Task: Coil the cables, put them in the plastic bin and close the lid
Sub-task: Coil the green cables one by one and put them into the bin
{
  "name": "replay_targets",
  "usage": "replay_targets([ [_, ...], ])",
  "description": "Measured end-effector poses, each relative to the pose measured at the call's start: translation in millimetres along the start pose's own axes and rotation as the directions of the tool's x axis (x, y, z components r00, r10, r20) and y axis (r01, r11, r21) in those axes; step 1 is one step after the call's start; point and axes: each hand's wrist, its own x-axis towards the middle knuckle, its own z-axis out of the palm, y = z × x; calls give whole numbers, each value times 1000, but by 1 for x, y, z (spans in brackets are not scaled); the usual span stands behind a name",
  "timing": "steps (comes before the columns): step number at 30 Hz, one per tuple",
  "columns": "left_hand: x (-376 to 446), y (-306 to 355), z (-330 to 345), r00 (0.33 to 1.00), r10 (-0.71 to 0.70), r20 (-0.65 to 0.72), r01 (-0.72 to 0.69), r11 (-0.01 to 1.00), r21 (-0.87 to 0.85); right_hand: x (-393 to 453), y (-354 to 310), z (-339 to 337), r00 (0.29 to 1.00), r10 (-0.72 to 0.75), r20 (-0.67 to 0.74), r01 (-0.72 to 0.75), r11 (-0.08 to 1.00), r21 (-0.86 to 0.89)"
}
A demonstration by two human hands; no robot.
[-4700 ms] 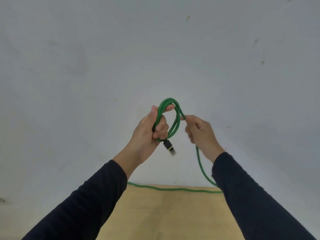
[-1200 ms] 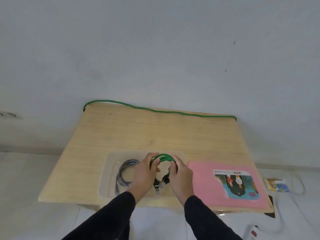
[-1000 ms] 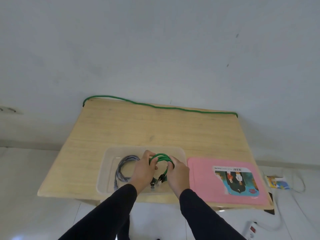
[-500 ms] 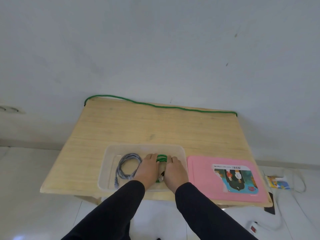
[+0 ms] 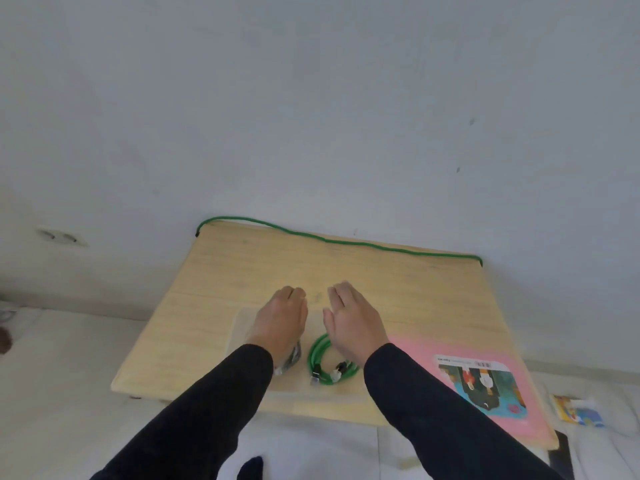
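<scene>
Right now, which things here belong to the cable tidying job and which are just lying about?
Job:
coiled green cable
grey cable
clear plastic bin
pink lid
straight green cable

Lying about:
colourful packet
wall socket

Both hands, left hand (image 5: 281, 318) and right hand (image 5: 353, 322), hover empty and flat-fingered over the clear plastic bin (image 5: 239, 327), where the coiled green cable (image 5: 320, 362) lies beside a grey cable (image 5: 290, 362) (mostly hidden); the pink lid (image 5: 485, 382) rests alongside.
</scene>
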Motion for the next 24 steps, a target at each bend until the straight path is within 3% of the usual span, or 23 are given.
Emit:
replay_targets([
  [5, 34, -42, -46, 983, 23, -184, -27, 999, -19, 56, -22, -22, 996, -75, -40, 74, 997, -24],
  [11, 83, -122, -86, 969, -118, -216, 116, 993, -24, 138, -61, -8, 986, -149, -77, 148, 989, -23],
  [18, 149, -239, -84, 971, -186, -148, 173, 980, -100, 242, -94, 53, 988, -150, -24, 149, 988, -31],
  [24, 203, -294, -48, 987, -150, -54, 137, 971, -195, 308, -100, 114, 992, -113, -53, 110, 992, -65],
])
